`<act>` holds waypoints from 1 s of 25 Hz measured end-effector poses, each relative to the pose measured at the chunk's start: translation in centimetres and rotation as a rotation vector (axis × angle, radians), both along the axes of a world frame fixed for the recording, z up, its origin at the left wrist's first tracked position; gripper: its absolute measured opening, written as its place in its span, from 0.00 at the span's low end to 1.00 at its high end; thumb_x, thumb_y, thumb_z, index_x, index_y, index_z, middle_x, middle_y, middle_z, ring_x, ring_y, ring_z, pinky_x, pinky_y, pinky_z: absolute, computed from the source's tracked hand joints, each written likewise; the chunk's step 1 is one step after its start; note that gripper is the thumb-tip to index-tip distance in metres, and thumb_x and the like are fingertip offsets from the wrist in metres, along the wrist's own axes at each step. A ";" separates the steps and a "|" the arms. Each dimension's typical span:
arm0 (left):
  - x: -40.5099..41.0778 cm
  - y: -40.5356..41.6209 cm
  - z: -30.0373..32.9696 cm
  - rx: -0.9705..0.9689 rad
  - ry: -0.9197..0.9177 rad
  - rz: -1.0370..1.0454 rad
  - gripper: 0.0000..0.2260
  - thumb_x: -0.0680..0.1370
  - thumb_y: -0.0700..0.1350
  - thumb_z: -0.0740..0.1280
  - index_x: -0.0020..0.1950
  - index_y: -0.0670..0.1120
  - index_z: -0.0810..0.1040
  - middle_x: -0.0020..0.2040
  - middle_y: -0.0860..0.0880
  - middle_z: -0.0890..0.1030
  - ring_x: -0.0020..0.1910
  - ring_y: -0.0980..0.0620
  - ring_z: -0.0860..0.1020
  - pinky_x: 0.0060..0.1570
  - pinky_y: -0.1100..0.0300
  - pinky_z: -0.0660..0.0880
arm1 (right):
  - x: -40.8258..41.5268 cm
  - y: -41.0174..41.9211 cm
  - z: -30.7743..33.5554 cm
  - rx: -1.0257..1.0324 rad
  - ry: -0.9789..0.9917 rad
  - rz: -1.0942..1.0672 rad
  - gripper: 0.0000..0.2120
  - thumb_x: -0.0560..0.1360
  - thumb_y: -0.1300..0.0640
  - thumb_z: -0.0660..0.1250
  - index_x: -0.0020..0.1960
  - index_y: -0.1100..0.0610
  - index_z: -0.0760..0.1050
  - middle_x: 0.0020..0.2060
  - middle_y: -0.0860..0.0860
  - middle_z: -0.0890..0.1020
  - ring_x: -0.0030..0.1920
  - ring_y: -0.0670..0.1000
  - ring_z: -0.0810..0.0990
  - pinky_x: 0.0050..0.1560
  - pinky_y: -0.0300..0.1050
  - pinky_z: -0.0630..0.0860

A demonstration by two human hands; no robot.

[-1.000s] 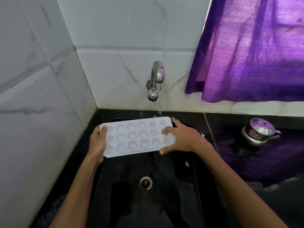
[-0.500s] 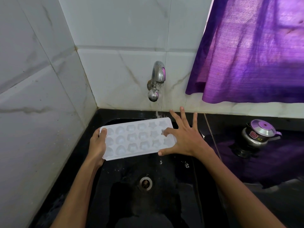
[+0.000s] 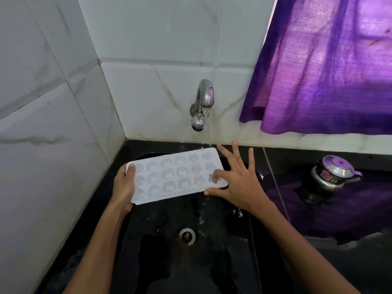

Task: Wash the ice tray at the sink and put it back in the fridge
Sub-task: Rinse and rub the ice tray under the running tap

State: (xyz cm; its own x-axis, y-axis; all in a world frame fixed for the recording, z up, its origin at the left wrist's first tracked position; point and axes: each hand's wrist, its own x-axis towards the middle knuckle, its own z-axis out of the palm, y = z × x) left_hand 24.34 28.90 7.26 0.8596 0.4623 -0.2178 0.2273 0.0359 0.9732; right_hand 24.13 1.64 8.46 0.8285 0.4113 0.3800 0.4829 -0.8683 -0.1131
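Observation:
A white ice tray (image 3: pixel 174 177) with star and round cells is held level over the black sink (image 3: pixel 161 262), its far right corner under the running tap (image 3: pixel 203 102). My left hand (image 3: pixel 124 187) grips the tray's left end, thumb on top. My right hand (image 3: pixel 239 183) is at the tray's right end. Its index fingertip presses into a cell and its thumb lies along the near edge. The other fingers are spread and straight, off the tray. A thin stream of water falls from the tap and runs off into the sink.
The drain (image 3: pixel 186 235) sits below the tray. White tiled walls close in the left and back. A steel pot with a lid (image 3: pixel 333 175) stands on the black counter at the right, under a purple curtain (image 3: pixel 328 66).
My right hand has lifted off the tray's top and spread its fingers, leaving the index finger on a cell. The tray has tilted slightly and stays under the tap. The left hand's grip is unchanged.

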 end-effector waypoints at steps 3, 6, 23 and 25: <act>0.1 -0.3 0.1 0.006 -0.001 -0.018 0.15 0.82 0.48 0.54 0.66 0.44 0.69 0.55 0.45 0.75 0.48 0.48 0.75 0.36 0.58 0.72 | 0.1 -0.1 -0.8 -0.060 -0.028 -0.014 0.23 0.69 0.28 0.55 0.42 0.42 0.81 0.76 0.54 0.58 0.76 0.59 0.43 0.70 0.59 0.28; 0.3 -0.4 0.1 0.008 0.000 -0.033 0.15 0.82 0.48 0.54 0.66 0.44 0.69 0.55 0.45 0.75 0.44 0.50 0.76 0.34 0.59 0.72 | 0.1 -0.4 -0.8 -0.058 -0.040 -0.029 0.24 0.68 0.27 0.55 0.40 0.42 0.81 0.76 0.54 0.58 0.76 0.58 0.42 0.70 0.59 0.28; 0.1 -1.4 0.3 0.005 -0.022 -0.064 0.13 0.82 0.47 0.54 0.64 0.45 0.70 0.51 0.47 0.76 0.42 0.54 0.76 0.34 0.60 0.72 | -0.4 -1.5 -1.6 -0.062 -0.064 -0.094 0.24 0.67 0.26 0.54 0.43 0.40 0.81 0.76 0.54 0.53 0.75 0.59 0.33 0.70 0.62 0.29; 0.2 -1.6 0.2 0.012 -0.026 -0.065 0.13 0.82 0.48 0.54 0.64 0.45 0.70 0.52 0.47 0.76 0.42 0.54 0.76 0.34 0.59 0.72 | -0.5 -1.6 -1.3 -0.097 -0.026 -0.095 0.26 0.65 0.25 0.54 0.43 0.40 0.82 0.76 0.52 0.50 0.74 0.58 0.31 0.70 0.62 0.28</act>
